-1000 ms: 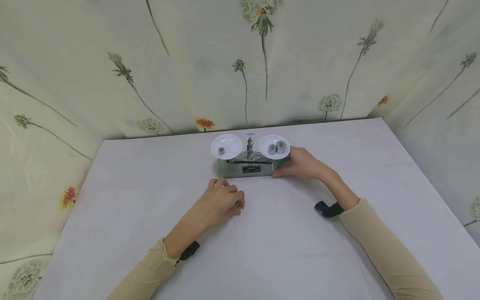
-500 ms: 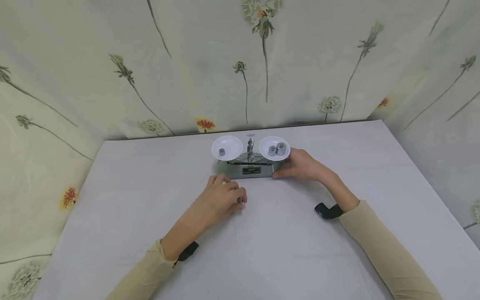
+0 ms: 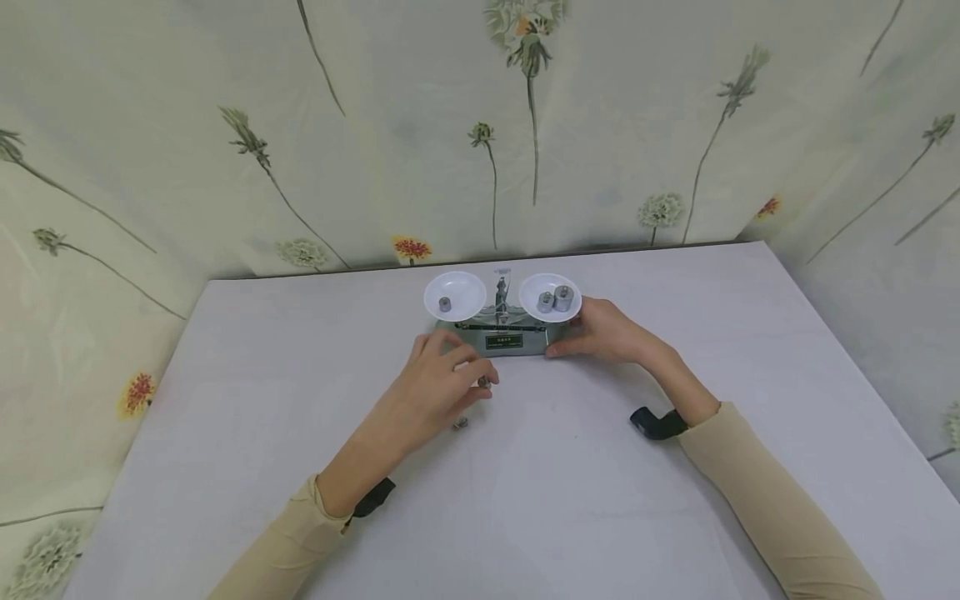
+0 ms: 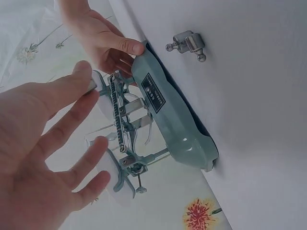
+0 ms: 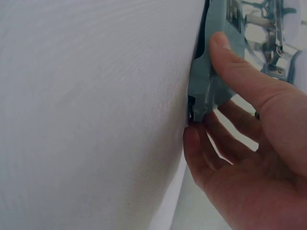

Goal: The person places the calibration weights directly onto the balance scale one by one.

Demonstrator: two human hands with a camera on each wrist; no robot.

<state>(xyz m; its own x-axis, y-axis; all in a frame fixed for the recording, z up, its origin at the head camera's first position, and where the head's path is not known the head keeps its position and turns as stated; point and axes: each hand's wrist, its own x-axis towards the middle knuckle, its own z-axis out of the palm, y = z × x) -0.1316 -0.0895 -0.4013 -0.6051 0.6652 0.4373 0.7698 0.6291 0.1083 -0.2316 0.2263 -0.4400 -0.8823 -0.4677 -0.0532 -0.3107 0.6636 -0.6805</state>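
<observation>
- Balance [image 3: 504,341]: two-pan, upright on the table [image 3: 585,500], beyond the left hand's pinch; its base is clamped at the right end by the right hand [image 3: 602,330], thumb on the front face, other fingers about the end.
- Left hand [image 3: 435,383]: thumb and forefinger together on a pinched weight [image 3: 483,382], remaining fingers apart. Fingertips cover most of the piece, so its exact form cannot be told.
- Left pan [image 3: 467,288]: beyond the pinch and slightly left of it, bearing a small weight [image 3: 445,304].
- Right pan [image 3: 531,288]: beyond the pinch and right of it, beside the right hand's hold, bearing a larger weight [image 3: 563,297] and a shorter weight [image 3: 546,303].
- Loose weights [image 4: 195,43]: two, close together on the table, nearer the wearer than the pinch (plainest from the left wrist).
- Probable faults: the pinch slipping, since only fingertips bear on the piece; free fingers brushing the left pan and toppling its weight; the right hand's clamp shifting, jolting the base and sliding both pans' loads; a low left wrist scattering the loose pair.
</observation>
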